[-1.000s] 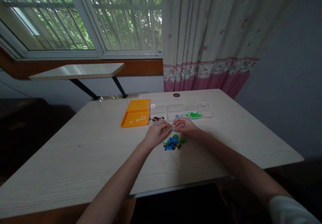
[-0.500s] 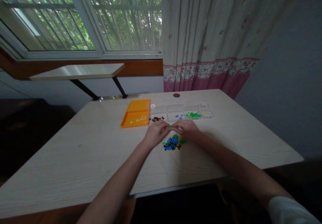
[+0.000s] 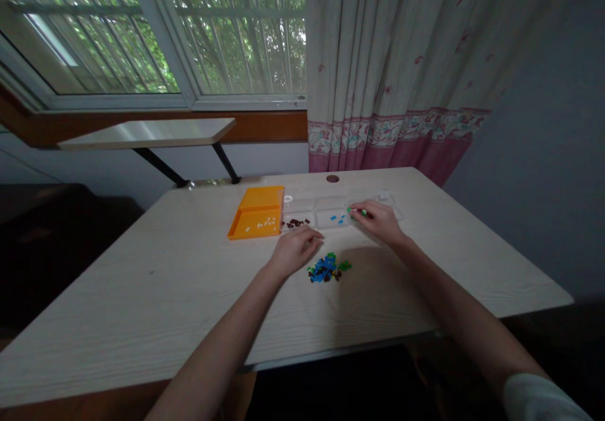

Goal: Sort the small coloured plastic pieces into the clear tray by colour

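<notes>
Head view. A pale wooden table (image 3: 142,295) stands under a window (image 3: 155,30), with a patterned curtain (image 3: 392,62) to the right. The right hand (image 3: 380,221) is stretched over the clear compartment tray (image 3: 312,207); its fingertips are pressed together on a small green piece (image 3: 350,210), held above the compartment where the green pieces lie, most of them hidden beneath the hand. The neighbouring compartments hold a few light blue pieces (image 3: 337,218) and some dark brown pieces (image 3: 295,223). The left hand (image 3: 295,251) rests palm down on the table just beside the tray, fingers loosely curled and close together, holding nothing that can be made out. Near it, toward the viewer, lies the mixed heap of small pieces (image 3: 328,268), mostly blue, with some green and dark ones. An orange lid (image 3: 258,213) with a few white pieces lies touching the left end of the tray.

Step in hand, as judged: sorting by colour, with a green piece at the point of release. The heap is far from cleared. The next move calls for parting the fingertips over the green compartment, clear of the blue one beside it.
</notes>
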The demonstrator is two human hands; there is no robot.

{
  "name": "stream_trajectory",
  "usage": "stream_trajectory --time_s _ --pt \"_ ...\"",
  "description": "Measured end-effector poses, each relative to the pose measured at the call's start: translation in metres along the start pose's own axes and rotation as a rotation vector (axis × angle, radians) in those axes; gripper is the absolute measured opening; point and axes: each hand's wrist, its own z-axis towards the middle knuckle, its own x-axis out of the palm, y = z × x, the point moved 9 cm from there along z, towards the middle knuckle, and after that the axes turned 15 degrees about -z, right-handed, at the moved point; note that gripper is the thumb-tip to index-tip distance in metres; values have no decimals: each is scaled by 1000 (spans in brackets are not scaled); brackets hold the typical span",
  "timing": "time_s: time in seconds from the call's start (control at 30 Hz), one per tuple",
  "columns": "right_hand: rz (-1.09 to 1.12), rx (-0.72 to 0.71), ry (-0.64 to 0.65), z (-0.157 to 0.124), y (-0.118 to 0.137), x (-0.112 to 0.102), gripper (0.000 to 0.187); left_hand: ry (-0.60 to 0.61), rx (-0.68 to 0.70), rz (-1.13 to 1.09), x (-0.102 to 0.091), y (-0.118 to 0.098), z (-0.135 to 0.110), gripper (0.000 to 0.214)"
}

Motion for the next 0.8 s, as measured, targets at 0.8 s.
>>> stream_trajectory --time_s 0.8 --pt "217 65 791 -24 -20 58 28 62 -6 48 5 2 -1 22"
